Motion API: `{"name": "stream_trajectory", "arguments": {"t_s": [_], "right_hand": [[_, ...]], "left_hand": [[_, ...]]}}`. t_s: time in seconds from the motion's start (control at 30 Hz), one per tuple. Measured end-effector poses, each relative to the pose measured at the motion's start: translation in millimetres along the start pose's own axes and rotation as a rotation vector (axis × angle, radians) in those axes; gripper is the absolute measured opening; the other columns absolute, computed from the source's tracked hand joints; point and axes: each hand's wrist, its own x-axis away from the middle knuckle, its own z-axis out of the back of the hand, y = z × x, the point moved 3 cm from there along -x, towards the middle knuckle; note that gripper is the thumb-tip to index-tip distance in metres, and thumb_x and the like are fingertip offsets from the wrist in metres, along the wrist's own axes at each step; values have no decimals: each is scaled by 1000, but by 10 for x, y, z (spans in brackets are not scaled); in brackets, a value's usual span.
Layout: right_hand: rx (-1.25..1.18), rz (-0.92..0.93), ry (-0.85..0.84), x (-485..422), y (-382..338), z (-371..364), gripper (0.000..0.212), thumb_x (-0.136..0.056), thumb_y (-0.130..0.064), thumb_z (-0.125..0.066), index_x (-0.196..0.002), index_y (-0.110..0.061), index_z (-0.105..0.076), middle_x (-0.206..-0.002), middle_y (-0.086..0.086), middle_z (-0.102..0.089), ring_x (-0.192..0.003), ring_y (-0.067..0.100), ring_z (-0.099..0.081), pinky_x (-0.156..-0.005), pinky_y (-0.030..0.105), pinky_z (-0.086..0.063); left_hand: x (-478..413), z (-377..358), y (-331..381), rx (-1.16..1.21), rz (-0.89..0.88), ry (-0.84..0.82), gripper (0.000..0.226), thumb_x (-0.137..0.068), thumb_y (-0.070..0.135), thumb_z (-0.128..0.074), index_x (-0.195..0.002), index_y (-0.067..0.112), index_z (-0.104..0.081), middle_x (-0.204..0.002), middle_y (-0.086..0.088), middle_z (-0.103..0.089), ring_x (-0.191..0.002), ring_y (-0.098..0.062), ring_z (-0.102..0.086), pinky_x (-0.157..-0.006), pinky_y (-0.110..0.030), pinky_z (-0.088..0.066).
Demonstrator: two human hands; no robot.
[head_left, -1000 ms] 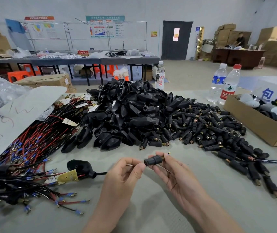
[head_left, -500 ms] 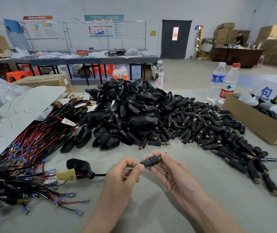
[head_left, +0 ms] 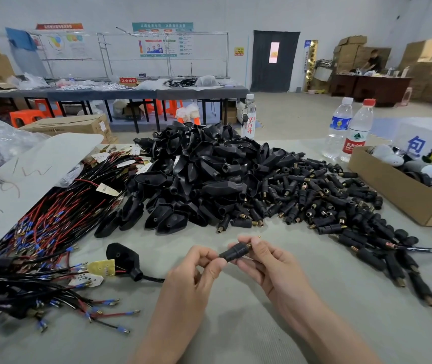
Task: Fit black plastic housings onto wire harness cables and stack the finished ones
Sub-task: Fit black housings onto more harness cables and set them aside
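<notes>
Before the housing pile [head_left: 209,177] — both hands pinch a black connector [head_left: 235,253].

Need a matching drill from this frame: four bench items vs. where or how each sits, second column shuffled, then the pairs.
Things
1. barrel connector
2. red-capped bottle
3. housing on a cable
4. cardboard box

Places or states
A. open-topped, at the table's right edge
B. pinched between the left hand and the right hand
C. upright beside the blue-labelled bottle
D. lying on the table, left of the left hand

Pairs: 1-B, 2-C, 3-D, 4-A
</notes>
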Motion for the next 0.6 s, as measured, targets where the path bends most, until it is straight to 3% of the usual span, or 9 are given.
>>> {"name": "stream_trajectory", "arguments": {"t_s": [0.07, 0.1, 0.2, 0.4, 0.53, 0.6], "right_hand": [[-28, 2, 9, -8, -20, 29, 34, -92, -27, -57, -110, -2, -71, -113, 21, -73, -103, 27, -72, -77, 21, -58], [-45, -1, 18, -15, -29, 46, 33, -91, -26, -58, -108, -2, -72, -113, 22, -72, -103, 27, -72, -77, 22, -59], [-67, -23, 36, -26, -45, 87, 30, -89, -26, -59, -102, -5, -76, -112, 23, -72, -102, 29, -72, -76, 23, -60], [87, 5, 77, -27, -57, 134, 28, -86, -31, -63, -100, -14, -80, -100, 11, -75, -85, 18, -71, -74, 25, -59], [186, 43, 90, -21, -53, 148, 30, -86, -34, -63, -101, -14, -80, -86, 10, -70, -77, 14, -68, -69, 24, -57], [231, 53, 105, -19, -63, 148, 30, -84, -36, -63, -100, -16, -80, -89, 7, -72, -79, 13, -68, -68, 24, -57]], "left_hand": [[-1, -16, 1, -4, -4, -55, 10, -92, 46, -60, -99, 52, -57, -79, 14, -65, -57, -12, -54, -55, -26, -47], [-4, -20, 1, -15, -19, -77, 20, -95, 37, -61, -102, 54, -56, -87, 16, -66, -61, -13, -57, -59, -27, -50], [-10, -23, -2, -56, -33, -88, 37, -96, 23, -63, -107, 57, -53, -100, 26, -64, -67, -8, -60, -63, -18, -49], [-2, 6, -22, -172, 9, -42, 30, -94, 35, -63, -107, 58, -49, -95, 33, -61, -56, -3, -51, -58, -20, -39], [34, 10, 24, -362, -35, -33, 22, -90, 46, -59, -103, 61, -48, -95, 34, -61, -72, 5, -53, -61, -18, -38], [35, 23, 23, -340, -73, -4, 18, -89, 43, -62, -98, 57, -53, -84, 24, -62, -88, 3, -53, -75, -21, -44]]}}
